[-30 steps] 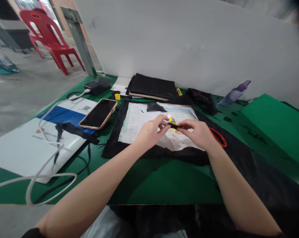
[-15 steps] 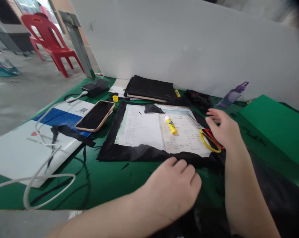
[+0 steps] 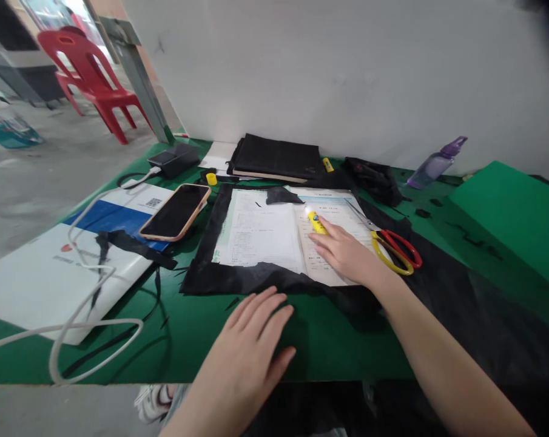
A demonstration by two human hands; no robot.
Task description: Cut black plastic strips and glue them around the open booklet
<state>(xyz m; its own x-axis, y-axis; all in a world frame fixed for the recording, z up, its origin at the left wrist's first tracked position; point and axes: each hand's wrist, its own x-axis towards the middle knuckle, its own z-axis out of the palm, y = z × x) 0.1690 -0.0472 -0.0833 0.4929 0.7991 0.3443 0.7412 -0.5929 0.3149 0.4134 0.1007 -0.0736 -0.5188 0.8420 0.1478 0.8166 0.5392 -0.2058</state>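
My right hand (image 3: 342, 250) reaches over the right page of an open book (image 3: 265, 233), its fingers closed on a yellow glue stick (image 3: 316, 223). The glue stick has no cap on its white tip. Black material (image 3: 242, 278) borders the book. My left hand (image 3: 251, 334) is near the table's front edge, below the book, with its fingers apart and nothing in it. Scissors (image 3: 392, 247) with red and yellow handles lie right of my right hand, their blades over the page. A black scrap (image 3: 283, 195) rests across the top of the pages.
A phone (image 3: 176, 212) and a white cable (image 3: 80, 264) lie on a white and blue package (image 3: 114, 212) at left. Behind the book are a black-covered book (image 3: 276, 158), a yellow cap (image 3: 211, 179) and a purple spray bottle (image 3: 438, 162). A green sheet (image 3: 515, 212) is at right.
My right hand has moved left from beside the scissors and taken hold of the glue stick. My left hand has shifted left, its curled fingers now spread. The scissors' handles sit slightly farther right.
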